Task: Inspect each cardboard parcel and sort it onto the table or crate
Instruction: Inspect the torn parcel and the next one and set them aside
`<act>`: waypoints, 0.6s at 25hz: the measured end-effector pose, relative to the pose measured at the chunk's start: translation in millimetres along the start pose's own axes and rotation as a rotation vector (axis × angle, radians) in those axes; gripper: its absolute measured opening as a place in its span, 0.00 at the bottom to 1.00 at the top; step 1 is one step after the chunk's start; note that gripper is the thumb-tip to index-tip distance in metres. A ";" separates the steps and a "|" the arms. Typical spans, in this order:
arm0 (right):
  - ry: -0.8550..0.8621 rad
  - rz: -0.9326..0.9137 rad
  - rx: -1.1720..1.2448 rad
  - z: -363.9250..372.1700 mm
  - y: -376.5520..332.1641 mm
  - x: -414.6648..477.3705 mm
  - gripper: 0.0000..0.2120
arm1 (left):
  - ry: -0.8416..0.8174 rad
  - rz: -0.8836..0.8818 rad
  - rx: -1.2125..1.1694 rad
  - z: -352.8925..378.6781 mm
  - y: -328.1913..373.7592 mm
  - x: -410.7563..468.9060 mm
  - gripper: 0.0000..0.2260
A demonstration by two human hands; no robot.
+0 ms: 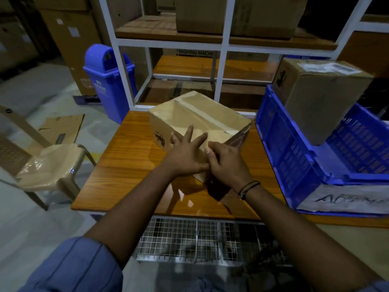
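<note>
A taped cardboard parcel lies on the wooden table, turned at an angle. My left hand rests flat on its near top with fingers spread. My right hand sits beside it at the parcel's near corner, fingers curled and pinching at the tape or flap edge there. A second cardboard parcel with a label on top stands upright inside the blue crate at the right of the table.
A white metal rack with wooden shelves and large cartons stands behind the table. A blue bin is at back left, a beige plastic chair at left. A wire mesh panel lies below the table's front edge.
</note>
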State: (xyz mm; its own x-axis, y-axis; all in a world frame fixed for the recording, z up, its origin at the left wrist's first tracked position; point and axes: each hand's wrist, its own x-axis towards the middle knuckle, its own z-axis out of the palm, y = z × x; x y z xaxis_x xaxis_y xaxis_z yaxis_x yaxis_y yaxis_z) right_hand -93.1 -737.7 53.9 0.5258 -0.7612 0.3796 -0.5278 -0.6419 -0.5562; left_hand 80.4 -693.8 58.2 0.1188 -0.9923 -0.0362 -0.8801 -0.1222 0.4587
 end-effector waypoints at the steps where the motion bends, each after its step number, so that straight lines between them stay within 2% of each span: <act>1: 0.027 0.023 0.034 -1.2 -1.2 5.7 0.13 | 0.055 -0.014 0.039 8.1 7.1 0.6 0.44; 3: 0.105 0.104 0.088 -10.0 3.6 20.0 0.12 | 0.170 -0.036 0.093 16.2 16.7 3.0 0.41; 5: 0.157 0.181 -0.017 -21.7 21.6 35.5 0.12 | 0.184 -0.007 0.044 13.3 12.5 8.3 0.37; 7: 0.058 0.283 -0.130 -36.0 44.0 45.0 0.21 | 0.130 0.058 -0.103 -1.0 -6.0 13.1 0.33; 10: -0.193 0.331 -0.101 -48.4 60.4 43.2 0.36 | 0.046 0.055 -0.317 -25.3 -36.5 13.6 0.31; 12: -0.304 0.318 -0.115 -43.2 60.9 36.9 0.46 | 0.089 0.046 -0.289 -26.9 -42.3 12.2 0.33; 15: -0.262 0.280 -0.223 -30.3 57.6 32.9 0.53 | 0.231 0.058 -0.119 -8.9 -33.0 9.5 0.38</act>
State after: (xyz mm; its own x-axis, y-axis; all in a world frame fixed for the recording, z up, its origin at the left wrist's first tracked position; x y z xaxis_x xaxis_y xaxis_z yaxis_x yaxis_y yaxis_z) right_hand -126.4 -802.5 56.7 0.4778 -0.8782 0.0209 -0.7899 -0.4399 -0.4273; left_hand 114.6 -699.0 50.6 0.1831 -0.9644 0.1908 -0.8302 -0.0478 0.5554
